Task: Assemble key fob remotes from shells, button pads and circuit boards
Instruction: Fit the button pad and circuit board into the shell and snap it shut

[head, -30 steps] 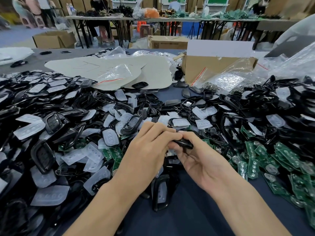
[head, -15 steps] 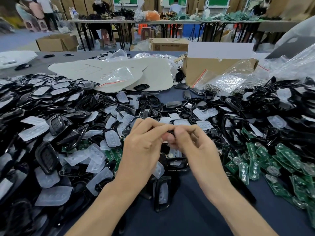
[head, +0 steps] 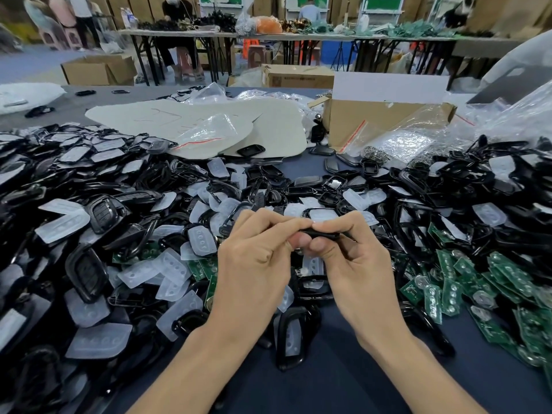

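Black plastic, thin and seen edge-on: one shell (head: 321,234) is pinched between both hands, clear of the bench (head: 328,386). The left hand (head: 254,261) grips one end with thumb and curled fingers. The right hand (head: 355,264) grips the other end in the same way, and the two thumbs meet under the piece. The fingers cover most of the shell, so it cannot be told whether a pad or board already sits inside.

Judgement: the step in hand is seating or closing one fob, with both hands pressing along its edge. The next move calls for an even squeeze round the rim until the parts sit flush, then a look at the seam before the fob is laid aside. A skewed press could leave a gap or trap the pad.

Just below the hands a frame (head: 291,336) lies on the bench with a pale pad in it. Left of the left hand, translucent pads (head: 171,265) are heaped among loose shells (head: 89,270). Right of the right hand lie green boards (head: 448,291). Well beyond the hands stands a box (head: 373,121), with clear bags (head: 397,141) against it.
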`<state>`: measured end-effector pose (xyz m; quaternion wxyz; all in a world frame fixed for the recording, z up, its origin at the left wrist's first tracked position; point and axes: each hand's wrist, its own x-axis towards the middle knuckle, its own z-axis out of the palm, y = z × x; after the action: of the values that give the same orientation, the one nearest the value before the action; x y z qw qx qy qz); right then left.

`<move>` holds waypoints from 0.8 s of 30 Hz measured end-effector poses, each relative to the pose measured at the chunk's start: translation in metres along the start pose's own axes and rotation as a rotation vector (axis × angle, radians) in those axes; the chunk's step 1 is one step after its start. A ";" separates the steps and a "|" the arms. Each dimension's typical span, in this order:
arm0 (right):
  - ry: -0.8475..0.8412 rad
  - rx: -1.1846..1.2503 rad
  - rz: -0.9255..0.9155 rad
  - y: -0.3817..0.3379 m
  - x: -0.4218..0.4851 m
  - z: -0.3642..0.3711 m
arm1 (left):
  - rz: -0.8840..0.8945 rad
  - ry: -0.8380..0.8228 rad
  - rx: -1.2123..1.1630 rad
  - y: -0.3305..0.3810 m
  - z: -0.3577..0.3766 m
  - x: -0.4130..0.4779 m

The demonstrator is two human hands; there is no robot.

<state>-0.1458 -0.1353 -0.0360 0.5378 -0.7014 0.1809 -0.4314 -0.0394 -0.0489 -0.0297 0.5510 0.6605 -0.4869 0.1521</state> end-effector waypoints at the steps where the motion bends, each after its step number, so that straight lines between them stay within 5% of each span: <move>1: 0.005 0.001 0.001 0.001 -0.001 -0.001 | 0.010 0.012 0.011 0.000 0.001 -0.001; 18: 0.045 0.165 -0.002 -0.001 0.005 -0.009 | -0.286 -0.126 -0.224 -0.001 -0.003 0.005; 24: -0.070 0.120 0.006 0.000 0.005 -0.010 | -0.478 -0.211 -0.429 -0.002 -0.008 0.008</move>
<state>-0.1507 -0.1451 -0.0331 0.5862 -0.6820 0.1377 -0.4150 -0.0310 -0.0465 -0.0221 0.6443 0.6369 -0.3934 -0.1564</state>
